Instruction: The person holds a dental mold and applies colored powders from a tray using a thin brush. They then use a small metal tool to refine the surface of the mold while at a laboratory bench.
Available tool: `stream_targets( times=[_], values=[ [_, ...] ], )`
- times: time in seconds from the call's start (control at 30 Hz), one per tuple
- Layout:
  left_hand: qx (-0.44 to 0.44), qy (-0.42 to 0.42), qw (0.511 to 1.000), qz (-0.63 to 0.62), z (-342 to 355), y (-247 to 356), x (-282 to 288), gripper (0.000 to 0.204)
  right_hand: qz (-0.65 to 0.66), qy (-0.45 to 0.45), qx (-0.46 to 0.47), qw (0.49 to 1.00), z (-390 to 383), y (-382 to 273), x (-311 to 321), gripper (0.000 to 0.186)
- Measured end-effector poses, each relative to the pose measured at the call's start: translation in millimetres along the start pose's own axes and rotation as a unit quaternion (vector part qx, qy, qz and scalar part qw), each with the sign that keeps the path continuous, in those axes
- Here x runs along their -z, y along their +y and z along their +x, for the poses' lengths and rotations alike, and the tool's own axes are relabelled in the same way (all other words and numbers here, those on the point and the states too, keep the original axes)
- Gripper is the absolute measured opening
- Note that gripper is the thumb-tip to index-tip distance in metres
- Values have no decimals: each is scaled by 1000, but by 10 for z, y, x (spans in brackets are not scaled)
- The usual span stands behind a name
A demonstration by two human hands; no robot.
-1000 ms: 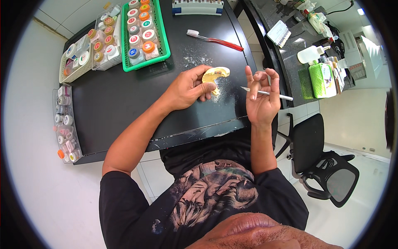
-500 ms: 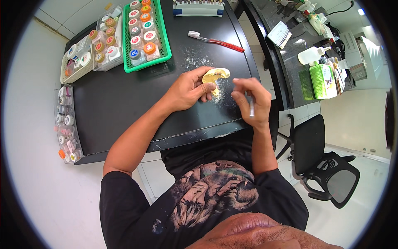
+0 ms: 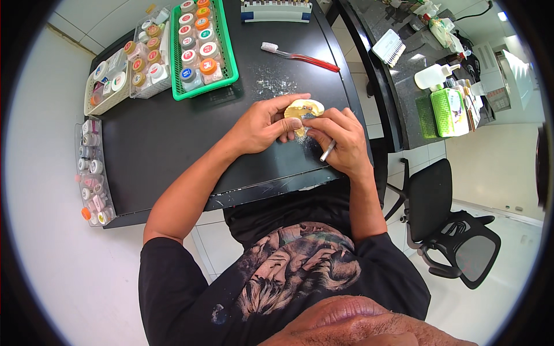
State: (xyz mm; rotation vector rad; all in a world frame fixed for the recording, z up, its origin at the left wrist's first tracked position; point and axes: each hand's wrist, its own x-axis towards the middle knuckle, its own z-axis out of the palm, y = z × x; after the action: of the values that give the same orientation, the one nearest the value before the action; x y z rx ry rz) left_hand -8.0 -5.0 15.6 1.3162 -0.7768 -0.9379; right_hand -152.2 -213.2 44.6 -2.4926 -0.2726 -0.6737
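A pale yellow plaster dental cast (image 3: 301, 107), shaped like a horseshoe arch, is held above the black table. My left hand (image 3: 259, 125) grips it from the left, thumb on the near side and fingers behind. Close against the cast's right side, my right hand (image 3: 344, 140) pinches a slim tool with a silver-grey handle (image 3: 327, 151), whose rear end sticks out below the fingers. The tool's tip is hidden, so its exact kind cannot be told. White plaster crumbs (image 3: 274, 85) lie scattered on the table beyond and beneath the cast.
A red-handled toothbrush (image 3: 306, 58) lies beyond my hands. At the far left stand a green basket (image 3: 234, 72) of lidded jars and more trays of jars. A shade-guide rack (image 3: 276, 12) is at the back. To the right are a black chair (image 3: 433, 196) and another counter (image 3: 412, 109).
My right hand has moved left with the slim tool, from apart to right up against the cast. The cast has shifted slightly right and tilted in my left hand.
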Motion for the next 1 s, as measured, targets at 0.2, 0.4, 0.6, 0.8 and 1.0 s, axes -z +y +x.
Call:
stream_targets(
  times=[0.2,0.4,0.6,0.8,1.0],
  values=[
    [9,-3,1000,1,-7,43,-14,62,-4,-27,-18,999,4,-18,5,22],
    [11,-6,1000,2,-10,47,-7,61,15,-49,-35,998,-26,-1,-5,16],
    [13,-2,1000,9,-12,47,-2,60,21,-36,-38,998,-46,-15,-43,14],
    [5,11,1000,-10,12,12,-3,53,23,18,1,1000,-40,-38,-94,15],
    [-23,13,998,-52,43,-113,44,46,47,2,-36,998,-69,-47,-76,18]
  ],
)
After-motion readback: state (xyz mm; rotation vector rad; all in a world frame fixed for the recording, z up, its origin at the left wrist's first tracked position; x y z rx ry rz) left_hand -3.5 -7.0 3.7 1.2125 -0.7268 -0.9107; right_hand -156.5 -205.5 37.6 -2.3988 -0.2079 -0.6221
